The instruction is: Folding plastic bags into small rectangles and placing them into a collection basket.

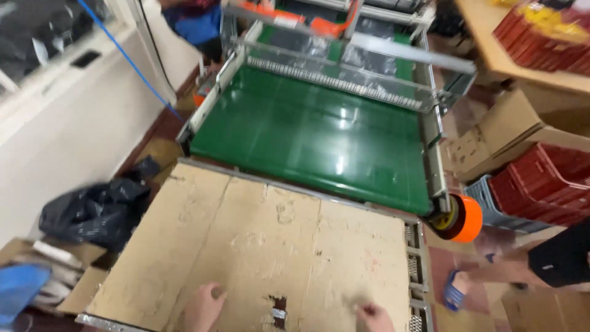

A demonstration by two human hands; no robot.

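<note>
Cardboard sheet [258, 246] lies under both empty hands, left [203, 306] and right [375, 316], loosely curled.

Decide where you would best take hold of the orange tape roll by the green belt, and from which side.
Probably the orange tape roll by its outer rim, coming from the right. It stands on edge at the right end of the green belt, hard against the frame, so only that side seems open. Both hands rest on the cardboard sheet.

Open cardboard sheet [264, 240] and green belt [319, 135]; metal bar [344, 77] across beyond.
</note>
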